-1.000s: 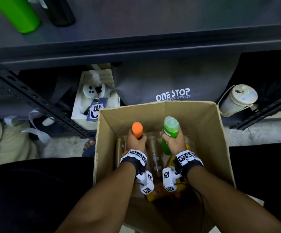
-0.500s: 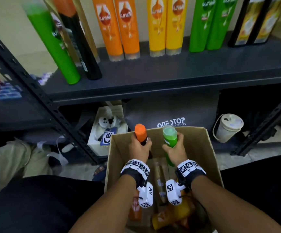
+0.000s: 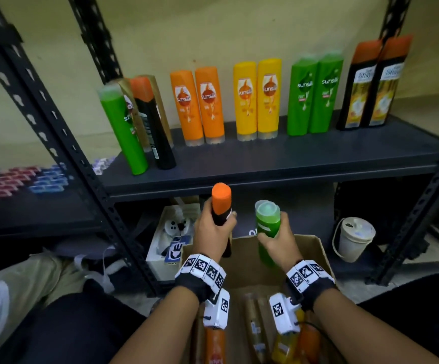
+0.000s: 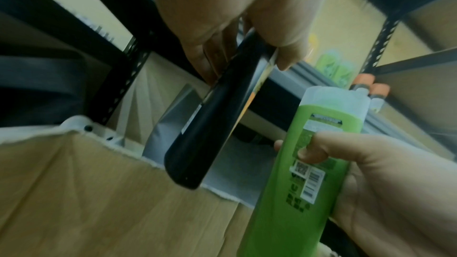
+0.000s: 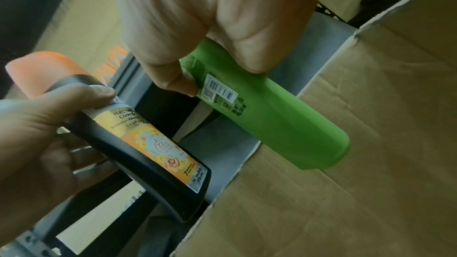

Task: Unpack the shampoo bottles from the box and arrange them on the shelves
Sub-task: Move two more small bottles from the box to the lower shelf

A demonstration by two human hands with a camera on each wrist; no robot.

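At frame centre, our left hand point(image 3: 214, 233) grips the black orange-capped bottle point(image 3: 221, 206); our right hand point(image 3: 278, 241) grips the green bottle point(image 3: 267, 222), both above the box point(image 3: 315, 248).

"sunsilk" reads on the orange bottles point(image 3: 197, 105), yellow bottles point(image 3: 257, 99) and green bottles point(image 3: 315, 94) along the shelf point(image 3: 265, 158). The black bottle point(image 5: 148, 140), lower left of the right wrist view, shows "Hair" and "72" on its label; remaining print is too blurred.
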